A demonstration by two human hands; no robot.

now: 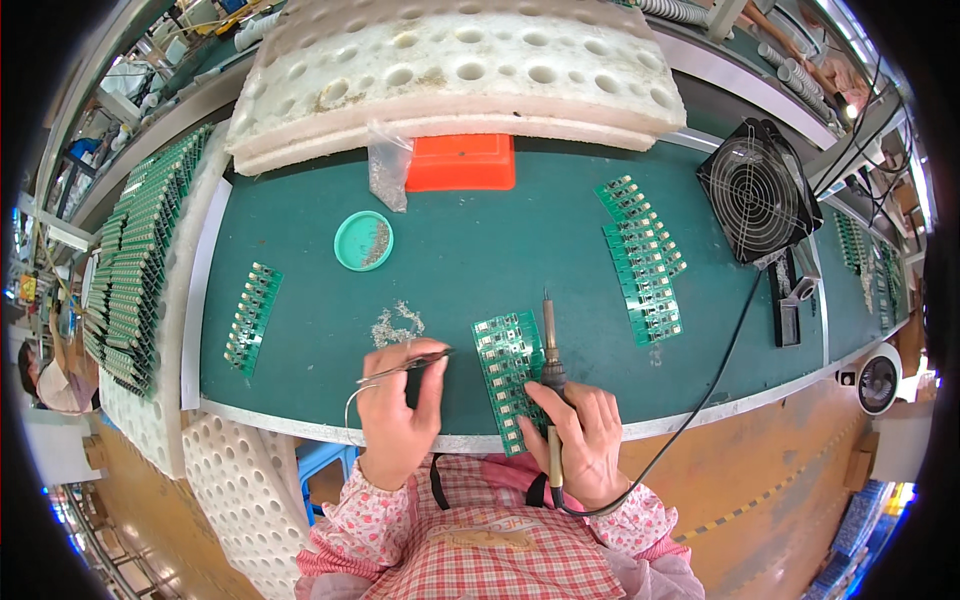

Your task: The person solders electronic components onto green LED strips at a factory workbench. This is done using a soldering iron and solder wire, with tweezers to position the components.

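My left hand (395,420) pinches a pair of tweezers (408,366) between thumb and fingers, their dark tips pointing right. A thin silvery wire (349,408) curves beside that hand. In my right hand (590,445) is a soldering iron (549,335), its tip directed away from me. Fingers of the same hand rest at the right edge of a green circuit board panel (503,368) with rows of small components. Ahead of my left hand lies a loose scatter of tiny metallic parts (397,325). Beyond it, a round turquoise dish (347,246) contains more of them.
Circuit boards stand at the left (252,315) and right (645,275). An orange-red box (460,165) and a clear bag (388,175) sit before white foam blocks (450,125). A black fan (755,190) is far right, near the iron's cable (715,385). Stacked boards (140,270) fill the left side.
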